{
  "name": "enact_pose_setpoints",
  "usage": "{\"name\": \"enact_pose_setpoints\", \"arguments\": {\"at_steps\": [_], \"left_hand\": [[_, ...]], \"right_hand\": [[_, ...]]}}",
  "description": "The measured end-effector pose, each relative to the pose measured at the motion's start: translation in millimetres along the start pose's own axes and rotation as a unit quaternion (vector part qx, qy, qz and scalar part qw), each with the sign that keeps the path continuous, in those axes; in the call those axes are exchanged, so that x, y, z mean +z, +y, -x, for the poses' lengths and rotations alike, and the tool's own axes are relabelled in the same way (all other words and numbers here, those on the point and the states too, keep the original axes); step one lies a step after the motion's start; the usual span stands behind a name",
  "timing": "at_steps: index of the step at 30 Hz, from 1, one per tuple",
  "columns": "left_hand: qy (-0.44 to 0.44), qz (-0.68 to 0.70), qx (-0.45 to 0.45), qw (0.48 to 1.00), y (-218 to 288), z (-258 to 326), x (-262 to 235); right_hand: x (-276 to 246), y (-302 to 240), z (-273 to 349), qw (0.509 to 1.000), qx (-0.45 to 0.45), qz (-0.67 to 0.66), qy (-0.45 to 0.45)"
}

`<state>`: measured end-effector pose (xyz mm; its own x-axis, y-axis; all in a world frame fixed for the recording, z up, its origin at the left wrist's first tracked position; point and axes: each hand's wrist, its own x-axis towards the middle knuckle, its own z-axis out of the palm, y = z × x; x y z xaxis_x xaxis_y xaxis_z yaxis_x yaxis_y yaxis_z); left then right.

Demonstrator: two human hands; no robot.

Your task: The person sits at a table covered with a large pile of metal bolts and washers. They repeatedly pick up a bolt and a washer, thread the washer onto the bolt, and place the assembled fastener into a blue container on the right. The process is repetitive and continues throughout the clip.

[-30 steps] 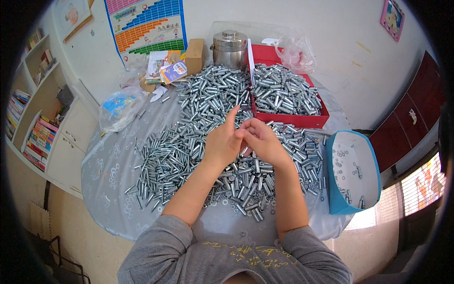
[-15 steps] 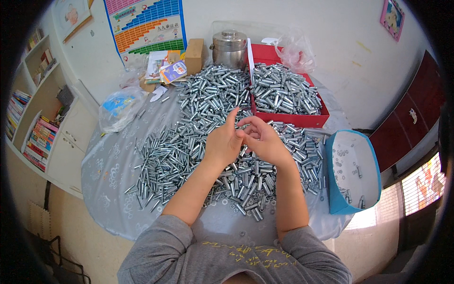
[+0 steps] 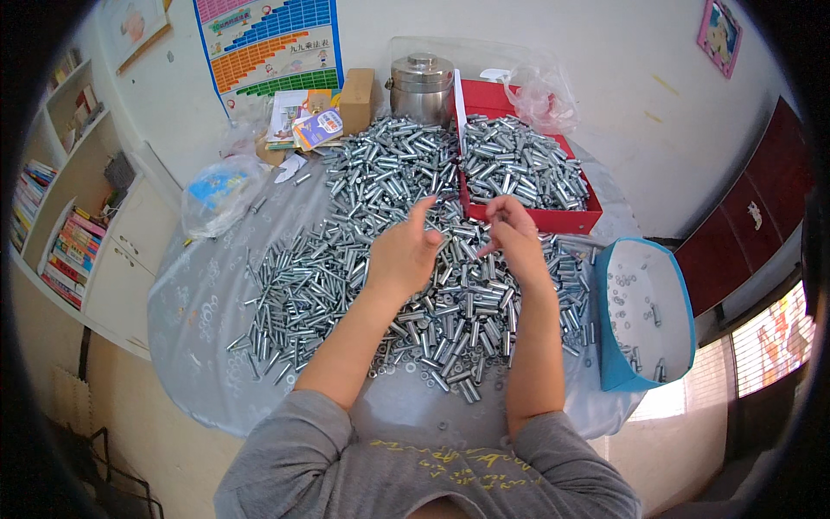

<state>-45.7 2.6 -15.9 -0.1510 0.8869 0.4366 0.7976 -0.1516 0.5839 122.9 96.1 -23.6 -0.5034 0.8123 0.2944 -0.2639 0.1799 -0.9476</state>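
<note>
My left hand (image 3: 405, 253) hovers over the middle of a wide heap of silvery metal expansion bolts (image 3: 298, 290). Its index finger points up and away, the thumb stands apart from it, and no object shows between them. To its right, over the same heap, my right hand (image 3: 517, 244) has its thumb and fingers apart, the fingers partly curled; the inside of its palm is hidden. A gap separates the two hands. Just beyond the right hand, a red box (image 3: 534, 218) is filled with more of these metal pieces. Loose washers (image 3: 411, 368) lie along the heap's near edge.
A blue fabric bin (image 3: 637, 381) with a few metal pieces and washers stands at the right. Behind the heap are a steel pot (image 3: 421, 91), a cardboard box (image 3: 356, 102) and booklets (image 3: 318, 128). A plastic bag (image 3: 220, 197) lies on the cloth-covered table (image 3: 203, 346).
My hands were together with fingers touching above the heap. They have since parted, the left moving slightly left and the right moving to the right.
</note>
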Motion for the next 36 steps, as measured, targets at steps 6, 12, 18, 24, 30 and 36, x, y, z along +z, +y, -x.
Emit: {"name": "enact_pose_setpoints", "arguments": {"at_steps": [6, 12, 18, 24, 30, 36], "left_hand": [[0.022, 0.061, 0.014, 0.998, 3, 2, -4], [0.048, 0.073, 0.05, 0.995, 3, 3, 8], [0.046, 0.017, 0.028, 0.998, 7, 3, 6], [0.024, -0.005, 0.06, 0.998, 4, 2, 11], [0.005, -0.011, 0.045, 0.999, 8, 5, 13], [0.002, -0.015, 0.041, 0.999, 7, 5, 14]], "right_hand": [[9, 8, 1, 0.901, -0.128, 0.407, 0.079], [39, -12, 8, 0.98, 0.032, 0.175, -0.093], [43, -15, 10, 0.987, 0.026, 0.138, -0.076], [36, -20, 11, 0.974, -0.003, 0.214, -0.068], [27, -26, 14, 0.94, -0.032, 0.319, -0.115], [27, -32, 15, 0.919, -0.074, 0.375, -0.1]]}}
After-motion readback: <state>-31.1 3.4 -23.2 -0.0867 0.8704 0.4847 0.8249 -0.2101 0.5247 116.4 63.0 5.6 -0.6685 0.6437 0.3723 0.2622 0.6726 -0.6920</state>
